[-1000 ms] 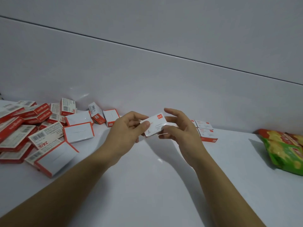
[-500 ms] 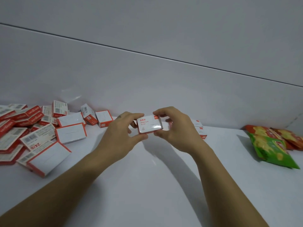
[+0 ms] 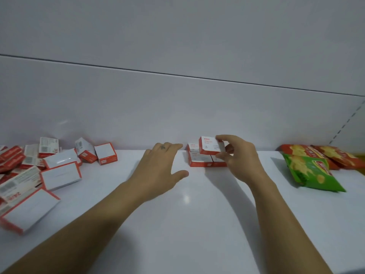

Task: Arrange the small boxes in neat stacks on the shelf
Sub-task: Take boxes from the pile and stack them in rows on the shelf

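Right hand (image 3: 236,155) fingers pinching a small red-and-white cardboard box (image 3: 210,145) just over the started stack (image 3: 203,160) against the white shelf's (image 3: 187,214) back wall; left hand (image 3: 158,165) fingers spread, empty, apparently ready to square it up

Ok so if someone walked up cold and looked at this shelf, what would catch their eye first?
Probably the right hand near the back wall, setting a small red-and-white box onto the neat group of boxes at the middle of the shelf. The left hand hovers open and empty beside it. Next, the jumbled pile of boxes on the far left and the green and red snack bags on the right.
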The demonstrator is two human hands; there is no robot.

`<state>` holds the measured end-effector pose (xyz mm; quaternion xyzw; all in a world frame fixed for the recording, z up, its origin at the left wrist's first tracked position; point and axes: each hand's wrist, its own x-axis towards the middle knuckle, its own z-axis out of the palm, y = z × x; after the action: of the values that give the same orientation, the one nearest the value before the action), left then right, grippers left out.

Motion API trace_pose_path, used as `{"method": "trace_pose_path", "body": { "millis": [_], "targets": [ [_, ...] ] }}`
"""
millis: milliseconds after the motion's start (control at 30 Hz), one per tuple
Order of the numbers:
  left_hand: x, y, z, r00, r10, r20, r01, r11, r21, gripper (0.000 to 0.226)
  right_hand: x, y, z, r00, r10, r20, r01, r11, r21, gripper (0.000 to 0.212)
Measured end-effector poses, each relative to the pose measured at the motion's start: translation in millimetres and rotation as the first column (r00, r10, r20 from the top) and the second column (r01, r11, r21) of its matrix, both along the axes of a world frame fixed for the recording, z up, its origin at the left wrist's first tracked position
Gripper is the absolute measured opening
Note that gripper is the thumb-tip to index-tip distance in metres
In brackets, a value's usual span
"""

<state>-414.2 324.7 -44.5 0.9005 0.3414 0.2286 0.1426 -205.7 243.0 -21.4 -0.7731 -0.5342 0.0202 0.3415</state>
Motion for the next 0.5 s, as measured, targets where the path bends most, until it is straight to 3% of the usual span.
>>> {"method": "trace_pose_path", "body": {
  "millis": [133, 333, 500],
  "targets": [
    [11, 2, -19, 0.999, 0.033, -0.031, -0.033, 0.999, 0.014, 0.066, 16, -9, -7, 0.999, -0.040, -0.016, 0.040, 0.999, -0.029, 0.044],
    [11, 9, -31, 0.998, 0.022, -0.057, -0.019, 0.998, 0.063, 0.069, 5, -3, -14, 0.995, 0.099, 0.015, -0.094, 0.973, -0.212, 0.043],
    [6, 10, -34, 0.998, -0.027, -0.065, 0.031, 0.997, 0.069, 0.068, 2, -2, -17, 0.990, 0.120, 0.068, -0.095, 0.951, -0.293, 0.040]
  ]
}}
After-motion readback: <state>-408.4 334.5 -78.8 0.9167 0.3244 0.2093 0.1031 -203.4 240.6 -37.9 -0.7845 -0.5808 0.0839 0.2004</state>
